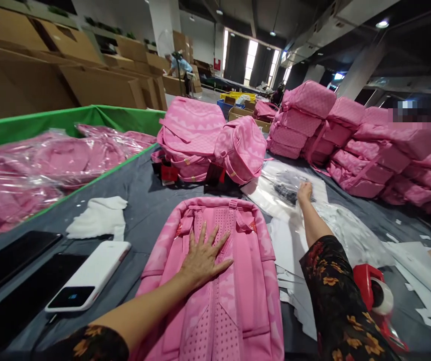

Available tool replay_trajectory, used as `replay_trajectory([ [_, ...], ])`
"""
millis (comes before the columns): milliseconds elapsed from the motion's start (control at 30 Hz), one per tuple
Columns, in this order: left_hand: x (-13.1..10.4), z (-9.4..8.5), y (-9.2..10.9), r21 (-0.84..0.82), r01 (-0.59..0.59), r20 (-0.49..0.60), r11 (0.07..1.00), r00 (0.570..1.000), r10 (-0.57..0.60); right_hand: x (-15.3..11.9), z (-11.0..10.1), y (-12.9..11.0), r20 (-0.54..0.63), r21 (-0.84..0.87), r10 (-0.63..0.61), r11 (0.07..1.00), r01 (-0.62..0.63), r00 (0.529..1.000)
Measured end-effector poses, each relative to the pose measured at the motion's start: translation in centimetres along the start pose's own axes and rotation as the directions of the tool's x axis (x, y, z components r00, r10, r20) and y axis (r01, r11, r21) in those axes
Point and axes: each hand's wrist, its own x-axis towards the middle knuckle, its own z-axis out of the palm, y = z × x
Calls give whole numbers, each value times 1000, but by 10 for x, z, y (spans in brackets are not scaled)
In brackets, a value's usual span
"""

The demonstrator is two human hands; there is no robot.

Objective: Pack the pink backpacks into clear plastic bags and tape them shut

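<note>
Head view: a pink backpack (pixel 219 281) is lying back-side up on the dark grey table (pixel 143 200), near and centre, its top handle pointing far and its padded straps facing the camera. The left hand (pixel 203 256) is pressing flat on the upper back panel, fingers spread wide, palm down, holding nothing. The right hand (pixel 304 192) is reaching far and right of the backpack, resting on a clear plastic bag (pixel 286 188) with something dark inside; the fingers are looking curled on the plastic, but whether they are gripping it cannot be told from this angle. The right forearm is crossing over a spread of white paper sheets (pixel 286 250) lying just right of the backpack. Near right, a red tape dispenser (pixel 375 293) is sitting beside the floral sleeve. Near left, a white phone (pixel 91 276) is lying face down next to a black tablet (pixel 12 260), and a folded white cloth (pixel 98 216) is sitting a little farther back. Far centre, two more pink backpacks (pixel 207 140) are standing against each other. Far right, a stack of flat pink bags (pixel 350 145) is piling up along the table. Left, a green-walled bin (pixel 68 120) is holding pink bags wrapped in clear plastic (pixel 42 165). Brown cartons (pixel 98 85) are leaning behind it. Another person (pixel 179 64) is working well apart in the far background.
</note>
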Motion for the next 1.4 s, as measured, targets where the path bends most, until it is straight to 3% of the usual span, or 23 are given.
replay_trajectory([
  [133, -1, -2, -1, -89, -4, -16, 996, 1000, 3, -40, -37, -46, 37, 112, -203, 974, 198, 978],
  [233, -1, -11, 2, -320, -56, -135, 946, 991, 13, -95, -46, -81, 110, 330, -454, 856, 398, 884],
  [267, 0, -16, 6, -484, -75, -175, 872, 984, -13, -117, -46, -90, 121, 414, -519, 801, 433, 846],
  [333, 3, -26, 17, -824, -90, -189, 559, 974, -123, -166, -41, -99, 133, 528, -603, 715, 458, 787],
  [400, 5, -35, 30, -973, -82, -132, 214, 965, -228, -215, -33, -100, 143, 565, -641, 678, 470, 754],
  [433, 6, -38, 36, -991, -79, -107, 111, 956, -273, -237, -28, -97, 140, 575, -661, 660, 483, 737],
  [533, -1, -39, 43, -996, -68, -83, 52, 921, -380, -284, -16, -88, 98, 575, -671, 641, 508, 735],
  [633, -19, -34, 28, -994, -18, -63, 109, 902, -428, -293, -12, -87, 132, 588, -519, 727, 354, 845],
  [700, -32, -35, 11, -978, 30, -68, 207, 891, -449, -282, -14, -92, 142, 580, -345, 789, 205, 928],
  [767, -43, -43, -5, -949, 46, -118, 312, 866, -486, -269, -17, -100, 74, 533, -242, 830, 167, 968],
  [833, -47, -57, -13, -836, -3, -314, 549, 823, -474, -262, -21, -110, 29, 487, -302, 837, 250, 953],
  [900, -46, -71, -13, -556, -31, -525, 830, 788, -322, -267, -24, -118, 67, 476, -453, 798, 370, 889],
  [967, -38, -82, -10, -271, 8, -532, 963, 832, -157, -280, -29, -122, 137, 438, -592, 755, 487, 794],
  [1033, -26, -88, -10, -189, 51, -407, 981, 905, -126, -294, -36, -118, 191, 305, -670, 735, 605, 718],
  [1100, -13, -90, -13, -177, 48, -369, 983, 923, -112, -299, -45, -106, 212, 87, -674, 734, 673, 708],
  [1200, 4, -90, -16, -126, -66, -519, 990, 855, -9, -290, -58, -75, 130, -173, -524, 824, 540, 841],
  [1267, 14, -87, -14, -107, -149, -591, 983, 804, 58, -277, -66, -49, 11, -139, -387, 912, 385, 922],
  [1333, 21, -80, -8, -130, -199, -581, 971, 809, 88, -268, -74, -19, -122, 32, -249, 966, 255, 961],
  [1400, 25, -74, -3, -158, -229, -521, 961, 846, 116, -264, -82, 11, -247, 136, -121, 978, 158, 961],
])
